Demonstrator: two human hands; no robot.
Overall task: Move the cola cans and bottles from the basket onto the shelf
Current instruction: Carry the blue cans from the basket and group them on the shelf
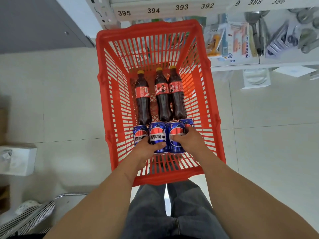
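Observation:
A red plastic basket (107, 94) stands on the floor in front of me. Three cola bottles lie side by side on its bottom: left bottle (142, 97), middle bottle (162, 95), right bottle (177, 94), yellow caps pointing away. Several blue cola cans lie in a row nearer me. My left hand (146, 149) is wrapped around the second can from the left (158, 133). My right hand (188, 140) grips the third can (177, 130). Another can (139, 133) lies at the far left, and one more (187, 122) is partly hidden behind my right hand.
A white shelf (259, 63) with packaged kitchen tools stands at the upper right, its upper edge numbered 395 to 386. A white box (17, 157) sits on the tiled floor to the left. A striped object (34, 214) lies at lower left.

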